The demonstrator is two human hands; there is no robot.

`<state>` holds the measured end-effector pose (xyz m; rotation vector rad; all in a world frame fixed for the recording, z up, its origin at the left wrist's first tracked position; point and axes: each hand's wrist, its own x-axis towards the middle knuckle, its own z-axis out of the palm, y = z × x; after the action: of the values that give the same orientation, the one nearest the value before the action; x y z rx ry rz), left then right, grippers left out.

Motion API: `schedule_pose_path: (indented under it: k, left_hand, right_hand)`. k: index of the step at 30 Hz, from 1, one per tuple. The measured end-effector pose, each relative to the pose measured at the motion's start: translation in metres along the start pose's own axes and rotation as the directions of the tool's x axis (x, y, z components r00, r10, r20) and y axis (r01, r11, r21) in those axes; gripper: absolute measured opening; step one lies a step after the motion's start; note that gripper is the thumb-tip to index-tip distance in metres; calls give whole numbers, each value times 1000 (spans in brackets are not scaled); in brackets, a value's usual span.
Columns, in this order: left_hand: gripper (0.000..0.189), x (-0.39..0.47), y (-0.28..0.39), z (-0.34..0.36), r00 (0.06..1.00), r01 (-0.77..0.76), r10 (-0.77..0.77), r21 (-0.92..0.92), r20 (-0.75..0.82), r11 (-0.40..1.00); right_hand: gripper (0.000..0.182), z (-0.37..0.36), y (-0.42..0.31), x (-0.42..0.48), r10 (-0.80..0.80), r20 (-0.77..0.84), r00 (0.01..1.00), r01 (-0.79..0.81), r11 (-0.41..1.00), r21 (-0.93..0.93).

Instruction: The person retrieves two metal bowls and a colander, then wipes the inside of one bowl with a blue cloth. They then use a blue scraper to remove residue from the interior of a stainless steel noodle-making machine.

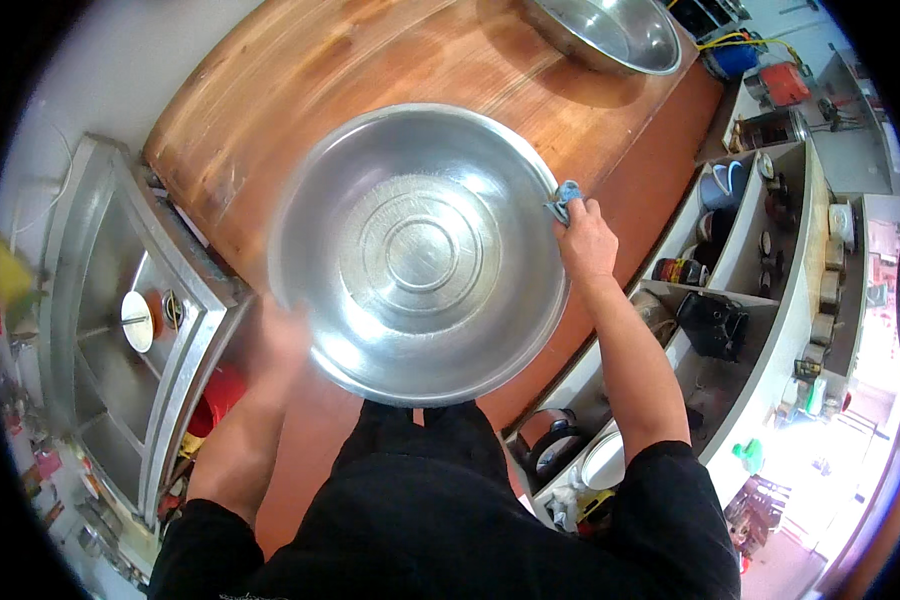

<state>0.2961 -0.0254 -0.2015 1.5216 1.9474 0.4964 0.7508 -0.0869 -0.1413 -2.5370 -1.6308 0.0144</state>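
A large round stainless steel basin (420, 315) with concentric rings in its bottom is in front of my body, its inside facing up at me. My left hand (281, 334) is at its lower left rim and grips it there, though hand and rim are both motion-blurred. On the right, my right hand (586, 238) pinches a crumpled blue cloth (568, 199) against the rim. The basin's far part overlaps the wooden tabletop (330, 82); whether it rests on it cannot be told.
Another steel basin (615, 34) stands on the tabletop's far right. A steel sink (112, 375) with a round white-topped piece (136, 321) is to my left. To my right, low shelves (746, 195) hold pots, jars and a black bag (712, 326). The floor (311, 457) is reddish.
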Motion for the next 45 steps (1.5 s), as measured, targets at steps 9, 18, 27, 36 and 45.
schedule_pose_path:
  k: [9, 18, 27, 36, 45]
  left_hand:
    - [28, 11, 4, 7, 999, -35, 34, -119, -11, 992]
    - [38, 11, 26, -1, 993, -69, 69, 2, 93, 998]
    - [38, 10, 32, -2, 975, -135, 113, 105, 193, 985]
    - [36, 1, 33, 5, 975, -87, 41, 203, 220, 975]
    - [33, -7, 13, 11, 985, -104, 79, 154, 156, 983]
  right_hand:
    - [8, 7, -42, -179, -343, 409, 846, 347, 935, 67]
    - [11, -21, 6, -61, -327, 443, 835, 423, 896, -136]
    - [18, -11, -25, -171, -413, 790, 453, 457, 868, 192]
    - [21, 4, -53, -230, -307, 783, 541, 302, 940, 160]
    - [16, -7, 22, -170, -313, 268, 911, 309, 949, 56]
